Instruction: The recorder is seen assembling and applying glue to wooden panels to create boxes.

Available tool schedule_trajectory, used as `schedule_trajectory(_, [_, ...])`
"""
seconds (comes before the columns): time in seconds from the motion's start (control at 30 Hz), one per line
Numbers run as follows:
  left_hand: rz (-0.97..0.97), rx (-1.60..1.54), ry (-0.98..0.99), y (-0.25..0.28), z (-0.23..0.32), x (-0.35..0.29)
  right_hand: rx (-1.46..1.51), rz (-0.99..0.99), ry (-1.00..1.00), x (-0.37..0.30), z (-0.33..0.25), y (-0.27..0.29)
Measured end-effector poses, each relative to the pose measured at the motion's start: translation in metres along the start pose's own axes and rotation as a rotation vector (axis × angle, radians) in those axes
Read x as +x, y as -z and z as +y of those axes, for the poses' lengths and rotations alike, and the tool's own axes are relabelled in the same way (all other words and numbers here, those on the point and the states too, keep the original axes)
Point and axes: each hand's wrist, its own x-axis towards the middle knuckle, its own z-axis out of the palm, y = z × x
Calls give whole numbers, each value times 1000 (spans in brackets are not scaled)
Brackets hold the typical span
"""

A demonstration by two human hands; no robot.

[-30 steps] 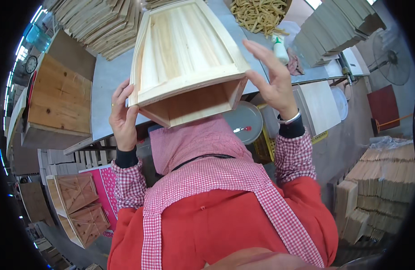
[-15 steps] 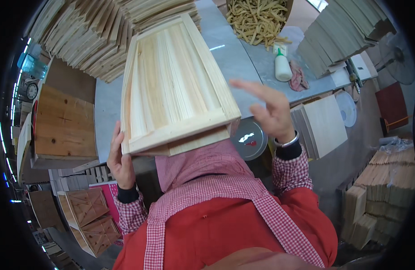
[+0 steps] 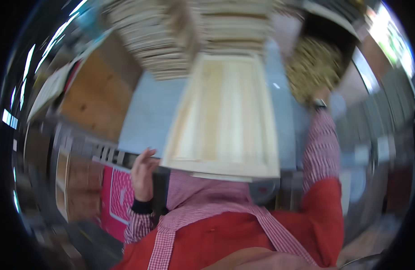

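A framed pale wood panel (image 3: 221, 112) of upright boards lies on the table in front of me, its near edge overhanging my apron. My left hand (image 3: 144, 174) is at the panel's near left corner, fingers apart and holding nothing; whether a fingertip touches the corner is unclear. Stretched out to the far right, my right hand (image 3: 322, 94) is at the near edge of a heap of short wood strips (image 3: 312, 63) in a box. Motion blur smears its fingers, so I cannot see whether it has taken a strip.
Beyond the panel, stacks of wooden boards (image 3: 234, 27) rise at the table's (image 3: 151, 112) far side. A brown wooden box (image 3: 97, 94) stands at left, with a pink printed sheet (image 3: 119, 198) below it. More stacked grey boards (image 3: 374, 119) are at right.
My right hand has moved from beside the panel out to the heap of strips. My left hand has come off the panel's left side to its near corner. The view has turned right.
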Motion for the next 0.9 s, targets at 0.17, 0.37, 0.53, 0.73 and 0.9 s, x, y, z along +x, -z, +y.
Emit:
schedule_trajectory(0.17, [38,71,-66,0,3,10,607,532,11,53,41,20])
schedule_trajectory(0.37, [-172,438,-583,-30,69,37,1220,353,729,-111,-25,253])
schedule_trajectory(0.53, [-204,496,-1020,-109,122,23,863,308,1353,-328,-93,316])
schedule_trajectory(0.73, [-851,104,-252,-81,94,8,1008,193,1451,-412,-78,285])
schedule_trajectory(0.9, [-876,-422,-17,-64,88,-26,1244,-219,1019,-419,-53,242])
